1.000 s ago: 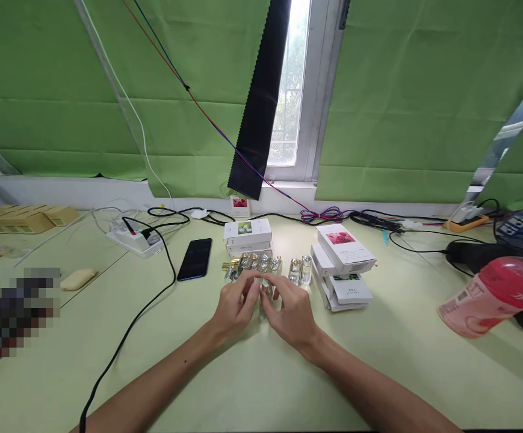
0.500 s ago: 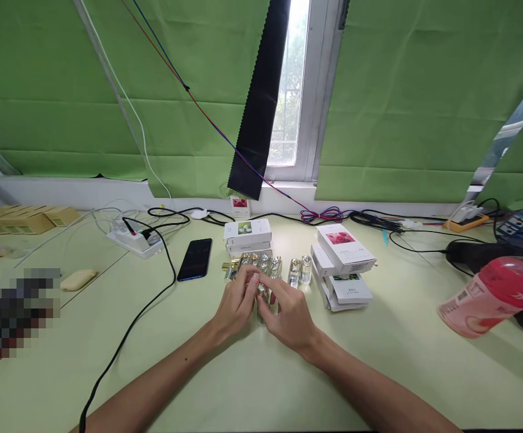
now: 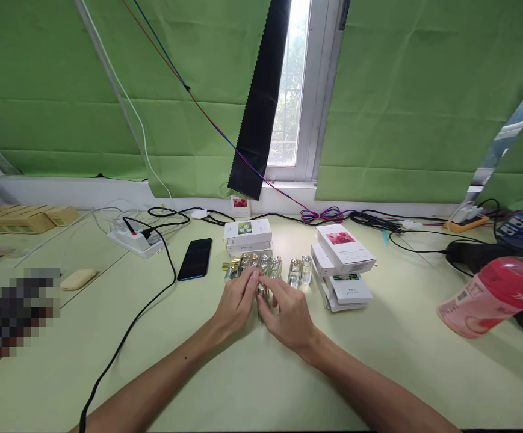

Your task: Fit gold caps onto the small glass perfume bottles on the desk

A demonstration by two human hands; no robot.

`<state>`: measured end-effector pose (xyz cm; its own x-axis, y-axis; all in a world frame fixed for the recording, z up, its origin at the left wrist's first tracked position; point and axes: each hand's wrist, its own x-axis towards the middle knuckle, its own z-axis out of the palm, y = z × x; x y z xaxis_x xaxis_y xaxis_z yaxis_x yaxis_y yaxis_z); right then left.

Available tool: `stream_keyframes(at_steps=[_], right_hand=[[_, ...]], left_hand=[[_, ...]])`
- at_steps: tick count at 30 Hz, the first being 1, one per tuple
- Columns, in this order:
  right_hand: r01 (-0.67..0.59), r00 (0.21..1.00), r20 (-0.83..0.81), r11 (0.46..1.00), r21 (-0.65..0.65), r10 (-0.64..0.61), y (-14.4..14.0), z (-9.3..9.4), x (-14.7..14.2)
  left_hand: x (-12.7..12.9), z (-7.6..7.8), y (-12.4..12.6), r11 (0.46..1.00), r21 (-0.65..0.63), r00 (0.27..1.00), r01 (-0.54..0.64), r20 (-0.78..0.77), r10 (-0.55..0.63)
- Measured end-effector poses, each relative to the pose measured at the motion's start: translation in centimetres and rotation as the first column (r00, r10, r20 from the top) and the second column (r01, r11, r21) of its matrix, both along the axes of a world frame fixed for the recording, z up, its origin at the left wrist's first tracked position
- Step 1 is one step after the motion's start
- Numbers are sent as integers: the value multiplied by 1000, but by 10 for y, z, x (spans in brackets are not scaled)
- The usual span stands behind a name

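Both hands grip small bottle

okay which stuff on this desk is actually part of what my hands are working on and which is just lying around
In hand:
- small glass bottle, in the grip of left hand and right hand
- row of bottles behind it
- two bottles beside them
- white boxes

Lying about:
- phone
- power strip
- pink drink bottle
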<state>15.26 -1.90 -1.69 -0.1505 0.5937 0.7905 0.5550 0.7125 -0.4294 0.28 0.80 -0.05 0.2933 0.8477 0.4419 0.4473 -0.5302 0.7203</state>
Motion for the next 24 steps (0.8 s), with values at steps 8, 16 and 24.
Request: stream_keyframes(at_steps=[8, 16, 24], right_hand=[[-15, 1000, -4, 1000, 11, 15, -2, 3, -1], [-17, 1000, -4, 1000, 0, 17, -2, 2, -1], [-3, 1000, -5, 1000, -22, 3, -3, 4, 0]], left_hand=[[0, 1, 1, 995, 77, 997, -71, 22, 70], [0, 1, 3, 985, 138, 995, -101, 38, 96], [-1, 0, 5, 974, 181, 990, -138, 65, 128]])
